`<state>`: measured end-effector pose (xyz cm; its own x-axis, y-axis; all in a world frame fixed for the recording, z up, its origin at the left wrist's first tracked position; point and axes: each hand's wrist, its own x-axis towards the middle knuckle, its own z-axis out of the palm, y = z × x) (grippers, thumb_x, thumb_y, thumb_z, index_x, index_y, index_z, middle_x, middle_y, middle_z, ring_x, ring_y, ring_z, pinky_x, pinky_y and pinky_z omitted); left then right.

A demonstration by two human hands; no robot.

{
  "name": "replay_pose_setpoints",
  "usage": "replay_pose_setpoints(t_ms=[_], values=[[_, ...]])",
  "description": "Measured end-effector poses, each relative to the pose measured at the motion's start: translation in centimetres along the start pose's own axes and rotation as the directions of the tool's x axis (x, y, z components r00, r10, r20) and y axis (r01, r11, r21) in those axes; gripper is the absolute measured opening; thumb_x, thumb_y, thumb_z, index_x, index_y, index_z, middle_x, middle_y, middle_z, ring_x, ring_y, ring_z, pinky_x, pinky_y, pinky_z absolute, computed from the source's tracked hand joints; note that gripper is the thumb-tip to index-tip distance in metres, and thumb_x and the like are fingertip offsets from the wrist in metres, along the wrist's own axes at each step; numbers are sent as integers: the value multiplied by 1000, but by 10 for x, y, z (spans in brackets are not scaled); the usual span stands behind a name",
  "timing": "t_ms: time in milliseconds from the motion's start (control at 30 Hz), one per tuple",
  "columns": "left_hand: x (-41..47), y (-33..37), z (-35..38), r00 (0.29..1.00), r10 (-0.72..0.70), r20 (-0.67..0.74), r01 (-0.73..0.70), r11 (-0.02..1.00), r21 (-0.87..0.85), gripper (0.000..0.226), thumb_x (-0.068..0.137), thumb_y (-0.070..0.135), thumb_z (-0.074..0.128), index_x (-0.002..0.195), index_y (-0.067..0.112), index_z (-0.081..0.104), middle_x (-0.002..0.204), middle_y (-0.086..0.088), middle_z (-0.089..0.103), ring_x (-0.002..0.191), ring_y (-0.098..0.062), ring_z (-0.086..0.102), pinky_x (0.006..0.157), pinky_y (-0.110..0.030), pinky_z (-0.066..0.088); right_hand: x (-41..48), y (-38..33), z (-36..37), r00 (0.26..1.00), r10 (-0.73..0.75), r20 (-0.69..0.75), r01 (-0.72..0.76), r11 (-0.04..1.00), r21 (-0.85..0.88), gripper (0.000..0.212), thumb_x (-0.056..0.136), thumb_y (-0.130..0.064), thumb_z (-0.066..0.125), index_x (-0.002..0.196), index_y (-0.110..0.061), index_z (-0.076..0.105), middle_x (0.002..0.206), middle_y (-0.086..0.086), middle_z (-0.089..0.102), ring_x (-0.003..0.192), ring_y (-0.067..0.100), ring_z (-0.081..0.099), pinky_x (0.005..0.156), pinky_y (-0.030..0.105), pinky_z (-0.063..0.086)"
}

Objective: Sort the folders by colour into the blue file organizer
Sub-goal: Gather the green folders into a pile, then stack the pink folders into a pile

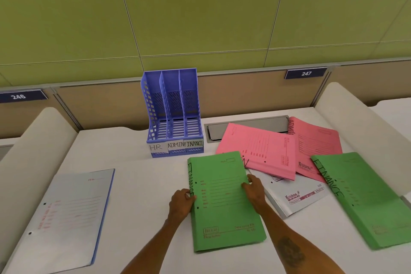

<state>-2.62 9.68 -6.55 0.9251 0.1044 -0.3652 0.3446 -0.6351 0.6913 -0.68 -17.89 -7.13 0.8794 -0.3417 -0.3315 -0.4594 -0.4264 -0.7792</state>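
A: Grip check. Both hands on the near green folder point(224, 200), lower centre of frame. Left hand point(181, 203) pinches its left edge by the spine, thumb on top, fingers curled under. Right hand point(255, 193) clamps the right edge, fingers wrapped over the cover.

B: Lifted or flat?

A: Can't tell for sure. The far end looks a bit raised; the near end seems to sit on the desk point(144, 184).

B: Progress?

A: Nothing filed yet. Blue file organizer point(173, 113), centre of frame, has all three slots empty. Slot tags read HR, ADMIN, FINANCE, left to right.

B: What's left?

A: Everything. Second green folder point(360, 198) at right edge, marked FINANCE like the held one. Two pink folders at centre right: front pink folder point(260, 151) overlaps the rear pink folder point(315, 140), which reads ADMIN. A white folder point(298, 196) pokes out from under the pinks, just right of the right hand. Pale blue folder point(66, 213) lies alone at lower left.

B: Next call?

A: My guess: the held green one goes to the FINANCE slot, the rightmost.
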Motion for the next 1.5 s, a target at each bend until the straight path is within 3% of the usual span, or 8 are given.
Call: replay_pose_setpoints(t_ms=[367,533,733,900,1067,1233,1400,1500], values=[[-6,35,-2,998,52,-39,-47,991,128,46,93,35,57,130,10,47,126,-7,51,111,-26,58,91,-42,47,2,-4,-30,923,-35,-384,40,999,6,35,91,-16,57,125,-6,54,121,15,58,109,30,55,94,45,46],[0,48,4,995,74,-71,-57,975,216,42,93,36,54,128,14,46,124,-4,48,106,-27,60,86,-45,50,15,-6,-86,795,259,-549,-150,960,235,46,89,-16,59,131,-6,44,131,19,47,120,38,43,99,54,39],[7,52,13,993,56,-102,-23,953,301,42,93,37,53,128,14,44,124,-4,47,105,-26,59,84,-45,50,36,13,-123,808,462,-365,-301,857,419,52,91,-24,59,135,-5,37,130,21,49,116,38,47,95,49,43],[13,52,17,992,45,-116,-3,941,339,40,93,34,53,126,14,46,123,-4,46,102,-26,61,83,-44,51,51,16,-131,869,437,-232,-254,797,547,39,94,-20,58,125,1,48,111,18,58,93,30,51,75,35,47],[17,56,16,993,31,-116,13,933,359,38,93,28,54,126,13,45,122,-5,46,100,-26,61,79,-42,50,59,8,-142,888,424,-176,-214,721,659,29,94,-24,61,110,-2,51,110,17,59,98,32,58,85,46,55],[18,62,15,991,28,-131,18,942,336,34,93,23,52,125,12,46,120,-7,47,100,-28,60,76,-41,47,52,-12,-155,944,330,17,-221,591,776,25,90,-5,57,114,-5,51,108,16,62,102,34,60,60,40,61],[20,61,15,991,23,-133,21,946,323,33,93,25,53,125,15,47,120,-6,49,101,-26,61,82,-44,50,44,-16,-161,963,220,153,-259,620,741,30,91,-12,59,119,-7,51,106,18,63,95,33,64,60,36,62],[19,60,14,992,23,-127,19,947,320,34,93,25,53,126,16,47,122,-6,49,103,-27,61,84,-45,52,41,-19,-163,979,188,76,-186,683,707,23,93,-14,56,115,-7,55,104,17,64,93,30,63,60,34,60]])
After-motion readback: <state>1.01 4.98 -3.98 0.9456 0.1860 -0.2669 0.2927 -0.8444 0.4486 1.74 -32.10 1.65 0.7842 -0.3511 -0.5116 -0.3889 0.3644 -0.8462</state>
